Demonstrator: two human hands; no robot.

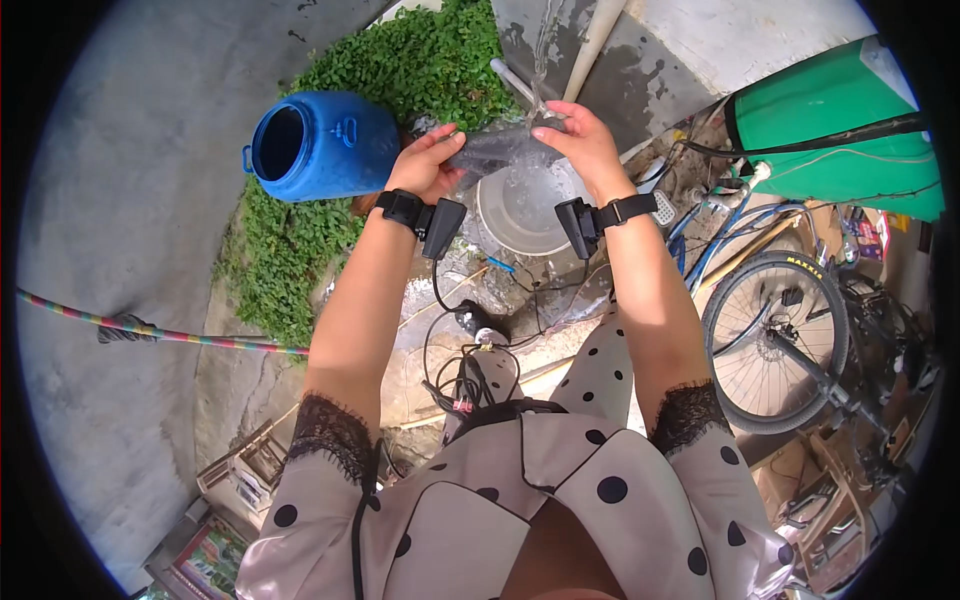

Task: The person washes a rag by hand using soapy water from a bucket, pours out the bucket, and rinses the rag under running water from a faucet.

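Stretching between two bare hands, a thin, dark, see-through sheet (492, 150) is held over a round, pale bucket (528, 240). Its skin is wet and smooth, and whether it is a bag or a flat piece cannot be told. One end is pinched between the thumb and fingers of the left hand (428, 167). The other end is pinched by the fingers of the right hand (585, 145), where a clear, shiny stream of water (541, 65) is seen falling. A black strap (401, 208) is worn on the left wrist, and another like it on the right. The soft, pale sleeves (318, 500) are marked with black dots and edged with holey black lace (330, 440). Beside the left hand, a fat blue barrel (355, 145) with a round, open mouth is set among small green leaves (430, 65). To the right, a big, smooth green tank (830, 120) and a bumpy rubber bike wheel (838, 345) with thin spokes are seen.
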